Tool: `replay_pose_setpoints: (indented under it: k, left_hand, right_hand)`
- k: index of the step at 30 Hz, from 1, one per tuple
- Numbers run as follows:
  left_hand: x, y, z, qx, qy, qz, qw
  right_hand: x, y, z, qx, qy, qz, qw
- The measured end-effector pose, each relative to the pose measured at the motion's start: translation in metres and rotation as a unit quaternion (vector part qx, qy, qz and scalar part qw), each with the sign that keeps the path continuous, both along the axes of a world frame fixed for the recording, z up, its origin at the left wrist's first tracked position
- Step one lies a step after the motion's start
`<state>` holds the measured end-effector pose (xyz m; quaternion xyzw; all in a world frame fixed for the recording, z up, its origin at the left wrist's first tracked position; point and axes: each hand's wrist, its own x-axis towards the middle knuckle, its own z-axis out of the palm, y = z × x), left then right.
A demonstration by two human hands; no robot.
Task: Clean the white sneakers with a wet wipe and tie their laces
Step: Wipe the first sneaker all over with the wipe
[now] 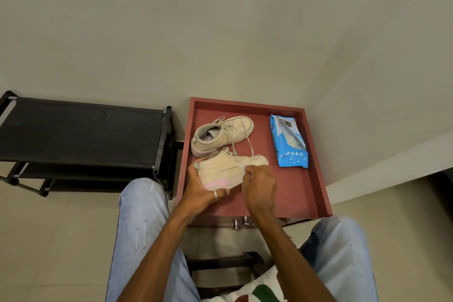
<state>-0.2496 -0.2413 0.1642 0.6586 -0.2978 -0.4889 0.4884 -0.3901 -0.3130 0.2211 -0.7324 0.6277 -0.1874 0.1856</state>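
Wiping near sneaker (228, 169) at front of red worktop (316, 162) | left grip (201, 191) curled round its heel, right grip (259, 186) pinching wipe (243, 168) against its side | far sneaker (220, 135) just behind, both laces loose | judged: cleaning under way, tying all left.

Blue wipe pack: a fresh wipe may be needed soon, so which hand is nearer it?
Right. The right hand, pinching a wipe against the held sneaker, is just short of the pack, apart from it. The left hand grips the sneaker's heel end, farther off.
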Motion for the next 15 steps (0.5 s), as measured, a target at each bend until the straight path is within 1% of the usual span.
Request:
replay_pose_setpoints:
  k: [3, 6, 11, 15]
  left_hand:
    - [0.000, 0.000, 0.000, 0.005, 0.005, 0.003, 1.000]
    - [0.001, -0.001, 0.001, 0.010, -0.002, 0.003, 1.000]
    - [-0.001, -0.003, 0.001, 0.011, -0.007, 0.006, 1.000]
    - [-0.002, -0.002, 0.003, 0.010, -0.002, 0.011, 1.000]
  right_hand:
    - [0.000, -0.008, -0.001, 0.005, -0.003, -0.011, 1.000]
    - [0.006, 0.005, -0.001, 0.021, -0.023, -0.018, 0.999]
    - [0.014, 0.042, -0.003, 0.002, -0.063, 0.028, 0.998]
    - [0.006, 0.020, -0.006, -0.024, -0.025, 0.043, 0.998]
